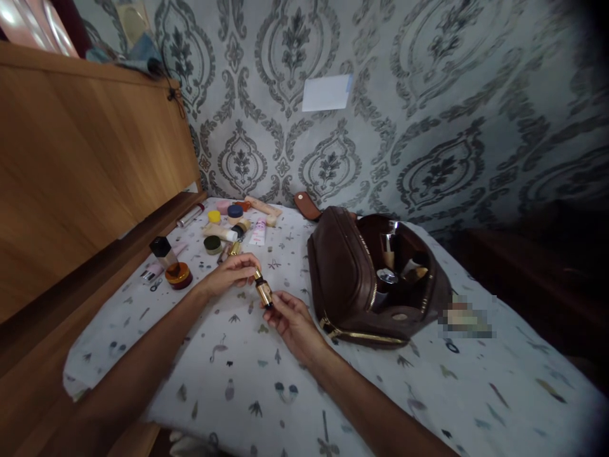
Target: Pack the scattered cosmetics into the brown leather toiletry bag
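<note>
A small dark bottle with a gold label [264, 293] is held between my two hands above the patterned cloth. My left hand [235, 271] pinches its gold top. The fingers of my right hand [292, 320] are closed round its lower end. To the right, a brown leather bag [340, 266] lies unzipped, with bottles and a silver-capped item [387, 276] inside. Just behind my left hand is another gold-topped item [235, 248], partly hidden.
Several cosmetics lie at the back left, among them a dark green jar [212, 244], a pink-white tube [259, 232] and an amber jar [178, 275]. A wooden cabinet [95, 152] borders the left side. Patterned wallpaper rises behind the cloth [257, 381].
</note>
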### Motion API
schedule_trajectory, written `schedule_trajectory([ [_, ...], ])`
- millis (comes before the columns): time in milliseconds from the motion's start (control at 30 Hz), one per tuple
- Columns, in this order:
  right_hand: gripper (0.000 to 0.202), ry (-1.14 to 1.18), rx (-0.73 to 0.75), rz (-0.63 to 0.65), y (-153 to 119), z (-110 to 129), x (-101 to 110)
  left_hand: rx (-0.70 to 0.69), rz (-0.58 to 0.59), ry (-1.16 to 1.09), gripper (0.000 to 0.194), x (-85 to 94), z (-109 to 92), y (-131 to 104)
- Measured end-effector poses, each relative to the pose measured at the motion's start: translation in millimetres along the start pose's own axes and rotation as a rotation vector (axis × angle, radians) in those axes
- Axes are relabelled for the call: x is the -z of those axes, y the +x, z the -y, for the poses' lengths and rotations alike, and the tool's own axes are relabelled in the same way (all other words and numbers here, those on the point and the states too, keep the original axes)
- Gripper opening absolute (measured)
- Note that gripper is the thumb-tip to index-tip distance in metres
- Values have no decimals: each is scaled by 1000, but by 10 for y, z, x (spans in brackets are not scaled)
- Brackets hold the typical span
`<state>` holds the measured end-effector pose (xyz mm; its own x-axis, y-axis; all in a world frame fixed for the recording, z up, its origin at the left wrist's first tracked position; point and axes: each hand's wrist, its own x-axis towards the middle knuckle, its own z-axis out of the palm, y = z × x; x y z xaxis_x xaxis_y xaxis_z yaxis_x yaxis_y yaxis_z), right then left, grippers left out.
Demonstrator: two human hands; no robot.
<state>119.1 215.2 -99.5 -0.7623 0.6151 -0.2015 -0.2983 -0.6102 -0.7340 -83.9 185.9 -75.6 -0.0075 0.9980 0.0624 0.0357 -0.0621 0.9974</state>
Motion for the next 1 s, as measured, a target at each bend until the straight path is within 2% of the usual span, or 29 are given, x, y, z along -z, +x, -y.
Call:
schedule_trajectory([
  [233,39,12,-13,25,6,-1,6,16,-25,19,31,3,41,3],
  [633,43,17,-36,43,3,-10,27,58,-48,68,36,-24,63,13],
  [1000,43,16,-48,74,5,3,27,60,-64,130,48,-66,64,27],
])
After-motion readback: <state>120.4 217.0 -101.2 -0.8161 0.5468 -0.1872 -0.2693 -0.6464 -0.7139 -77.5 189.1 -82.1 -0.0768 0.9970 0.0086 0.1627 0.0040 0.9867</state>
